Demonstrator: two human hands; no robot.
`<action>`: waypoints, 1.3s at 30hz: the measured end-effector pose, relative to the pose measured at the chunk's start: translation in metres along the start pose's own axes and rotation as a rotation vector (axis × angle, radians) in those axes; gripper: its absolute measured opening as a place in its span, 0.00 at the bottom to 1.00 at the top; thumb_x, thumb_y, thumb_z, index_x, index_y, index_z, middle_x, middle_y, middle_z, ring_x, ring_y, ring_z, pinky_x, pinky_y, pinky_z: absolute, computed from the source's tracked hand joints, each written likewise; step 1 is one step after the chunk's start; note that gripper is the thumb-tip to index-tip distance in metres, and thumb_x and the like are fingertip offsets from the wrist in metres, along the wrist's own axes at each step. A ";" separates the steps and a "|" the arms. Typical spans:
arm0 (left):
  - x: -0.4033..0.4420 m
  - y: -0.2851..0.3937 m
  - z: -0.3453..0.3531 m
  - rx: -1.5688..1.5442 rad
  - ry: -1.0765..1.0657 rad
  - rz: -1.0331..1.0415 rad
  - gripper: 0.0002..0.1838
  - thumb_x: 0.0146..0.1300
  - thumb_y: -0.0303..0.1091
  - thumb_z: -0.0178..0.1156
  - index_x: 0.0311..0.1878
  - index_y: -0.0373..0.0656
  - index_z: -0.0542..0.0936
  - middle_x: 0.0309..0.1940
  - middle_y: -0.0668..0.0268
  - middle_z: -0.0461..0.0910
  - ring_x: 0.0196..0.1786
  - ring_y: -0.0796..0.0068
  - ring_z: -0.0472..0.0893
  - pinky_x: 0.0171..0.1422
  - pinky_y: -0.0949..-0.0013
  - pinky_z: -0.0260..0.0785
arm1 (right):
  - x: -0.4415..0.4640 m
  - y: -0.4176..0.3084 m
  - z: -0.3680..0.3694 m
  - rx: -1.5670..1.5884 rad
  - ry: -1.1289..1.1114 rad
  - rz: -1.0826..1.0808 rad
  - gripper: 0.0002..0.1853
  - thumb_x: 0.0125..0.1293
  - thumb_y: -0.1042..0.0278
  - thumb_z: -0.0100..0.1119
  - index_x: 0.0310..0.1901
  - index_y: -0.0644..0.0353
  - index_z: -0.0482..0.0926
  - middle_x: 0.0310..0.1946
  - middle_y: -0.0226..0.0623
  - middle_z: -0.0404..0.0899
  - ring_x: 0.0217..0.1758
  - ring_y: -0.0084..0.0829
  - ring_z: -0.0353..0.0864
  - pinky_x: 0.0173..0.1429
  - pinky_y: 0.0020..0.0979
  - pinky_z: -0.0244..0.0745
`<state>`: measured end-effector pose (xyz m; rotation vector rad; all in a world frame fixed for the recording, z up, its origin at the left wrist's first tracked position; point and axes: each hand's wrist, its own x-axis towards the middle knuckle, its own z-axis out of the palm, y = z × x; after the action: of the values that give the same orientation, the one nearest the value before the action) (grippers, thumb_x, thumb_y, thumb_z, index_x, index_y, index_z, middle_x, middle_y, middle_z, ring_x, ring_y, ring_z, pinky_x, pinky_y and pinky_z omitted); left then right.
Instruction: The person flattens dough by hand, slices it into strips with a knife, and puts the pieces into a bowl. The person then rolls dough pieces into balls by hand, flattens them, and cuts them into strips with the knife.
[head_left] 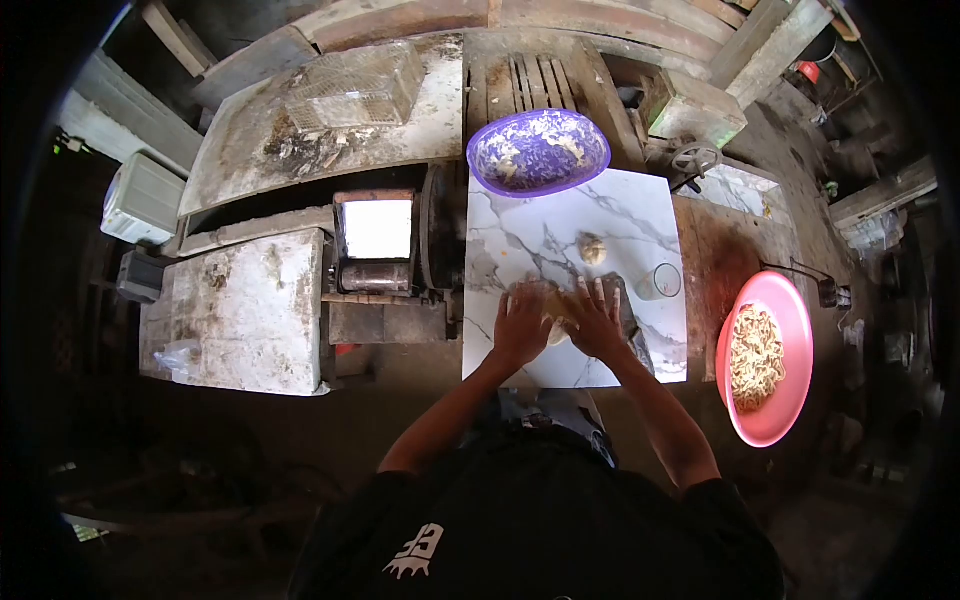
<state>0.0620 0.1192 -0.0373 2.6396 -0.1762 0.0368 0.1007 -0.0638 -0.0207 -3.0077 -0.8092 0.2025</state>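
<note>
Both hands rest low over the marble-patterned board [500,230], side by side. My left hand [525,325] is laid out flat with its fingers stretched forward, slightly smeared by motion. Beside it, my right hand [598,325] has its fingers spread and pointing away from me. A pale piece of dough [557,332] shows between the two hands, partly hidden by them. Under and beyond the right hand lies a dark grey flat piece [638,345] whose kind I cannot make out. Just ahead of the hands sits a small round dough ball [592,249].
A clear glass [660,282] stands at the board's right edge. At the back is a purple basin [540,187] smeared with dough. A pink basin [797,340] of pale strips is on the right. On the left stand a roller machine [375,277] and a stained white table [245,330].
</note>
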 end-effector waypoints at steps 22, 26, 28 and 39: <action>0.005 0.002 0.009 0.106 0.065 0.134 0.35 0.63 0.55 0.53 0.71 0.49 0.63 0.72 0.56 0.57 0.76 0.52 0.50 0.75 0.41 0.39 | -0.005 0.016 -0.003 0.029 0.044 0.066 0.35 0.64 0.39 0.51 0.71 0.40 0.60 0.75 0.39 0.46 0.79 0.49 0.39 0.73 0.66 0.26; 0.004 0.009 0.018 0.193 0.076 0.132 0.36 0.65 0.55 0.50 0.73 0.50 0.59 0.73 0.57 0.56 0.76 0.52 0.51 0.76 0.42 0.38 | -0.002 0.002 -0.006 0.070 -0.010 0.056 0.34 0.65 0.38 0.48 0.71 0.40 0.60 0.76 0.38 0.46 0.79 0.47 0.37 0.73 0.66 0.24; 0.003 0.010 0.019 0.153 0.032 0.128 0.35 0.66 0.53 0.50 0.73 0.49 0.59 0.73 0.57 0.55 0.76 0.54 0.51 0.76 0.43 0.38 | -0.001 0.000 -0.003 0.061 -0.082 0.090 0.34 0.66 0.38 0.46 0.71 0.39 0.60 0.76 0.38 0.46 0.79 0.47 0.36 0.74 0.66 0.23; -0.025 0.004 0.002 0.080 -0.077 0.103 0.37 0.63 0.52 0.54 0.71 0.42 0.60 0.72 0.55 0.56 0.75 0.52 0.53 0.76 0.43 0.41 | -0.002 -0.006 0.002 0.106 -0.038 0.104 0.40 0.68 0.39 0.43 0.72 0.61 0.55 0.74 0.41 0.50 0.79 0.41 0.41 0.75 0.63 0.27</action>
<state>0.0361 0.1174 -0.0390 2.7108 -0.3440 -0.0241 0.0958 -0.0597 -0.0222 -2.9562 -0.6238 0.2963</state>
